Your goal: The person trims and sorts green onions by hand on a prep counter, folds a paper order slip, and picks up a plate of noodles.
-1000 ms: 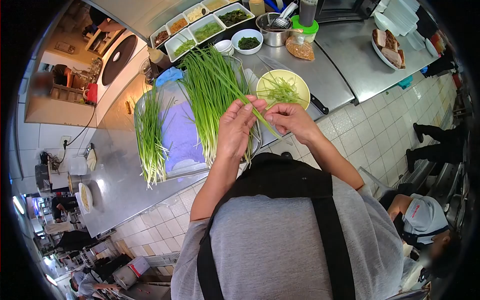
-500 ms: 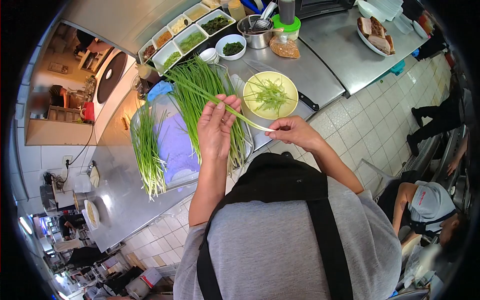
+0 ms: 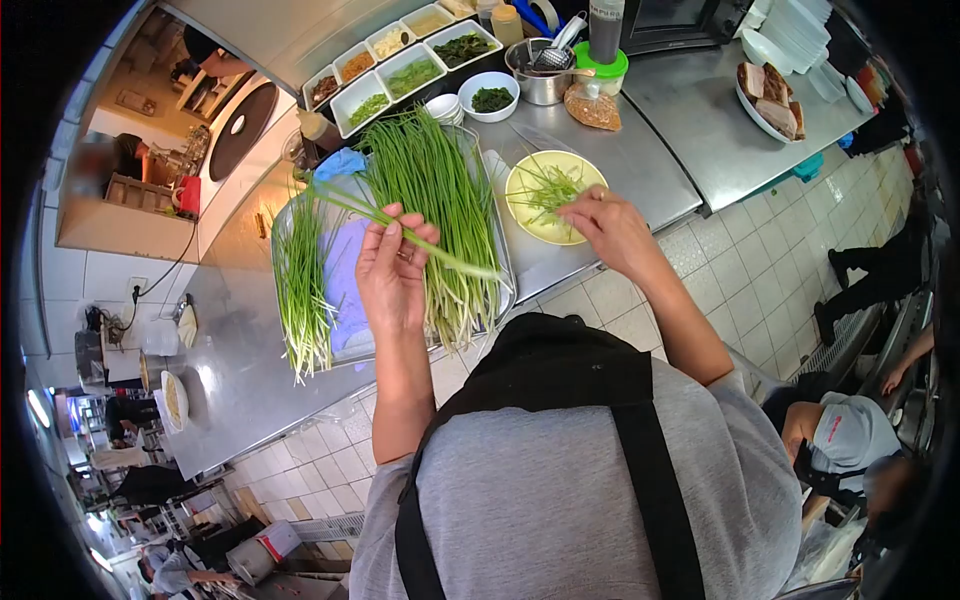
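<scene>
My left hand (image 3: 392, 268) is closed around a few green onions (image 3: 455, 262), their pale ends pointing right and blurred. At the near right rim of a yellow bowl (image 3: 524, 217), my right hand (image 3: 617, 232) has its fingers pinched together; what they hold, if anything, is hidden. Thin green trimmings (image 3: 548, 188) lie in that bowl. A thick bunch of green onions (image 3: 425, 175) covers the right side of a metal tray (image 3: 511, 288), just beyond my left hand. On its left side rests a smaller bunch (image 3: 302, 275), with a purple sheet (image 3: 346, 265) between them.
Behind the tray stand white containers of chopped toppings (image 3: 411, 76), a white bowl of dark greens (image 3: 489, 97) and a metal pot (image 3: 538, 72). A knife blade (image 3: 538, 136) shows behind the yellow bowl. Meat chunks (image 3: 770, 100) fill a bowl at right. A co-worker (image 3: 850, 430) is at lower right.
My right hand has let go of the onions' white ends and moved up and right to the yellow bowl. My left hand keeps hold of the onions. The whole view has shifted slightly.
</scene>
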